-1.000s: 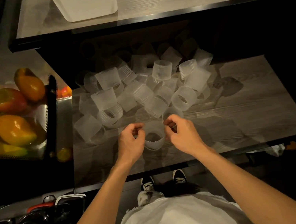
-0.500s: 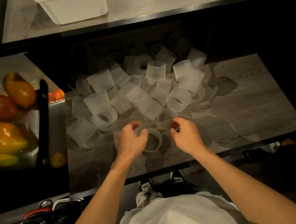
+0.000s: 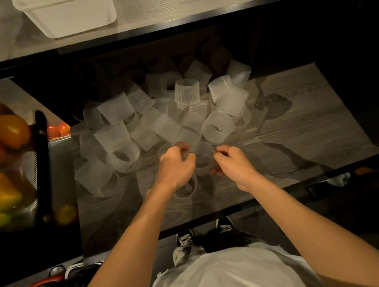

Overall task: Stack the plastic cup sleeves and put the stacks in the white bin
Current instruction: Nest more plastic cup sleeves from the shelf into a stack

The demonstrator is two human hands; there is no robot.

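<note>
Your left hand (image 3: 177, 167) and right hand (image 3: 236, 164) pinch one sleeve (image 3: 202, 160) between them; the pile (image 3: 156, 123) just beyond lies unstacked and the white bin (image 3: 71, 16) sits well past it, so you look barely started.

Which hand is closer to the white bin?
Left. The left hand is this side of the white bin, slightly to its right; the right hand is farther right.

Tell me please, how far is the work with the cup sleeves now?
Done: nothing that I can see; the inside of the white bin is barely in view. In hand: the left grip and the right grip hold one sleeve between them above the lower shelf. Left: the big loose pile of sleeves lies unstacked, so almost everything.
</note>
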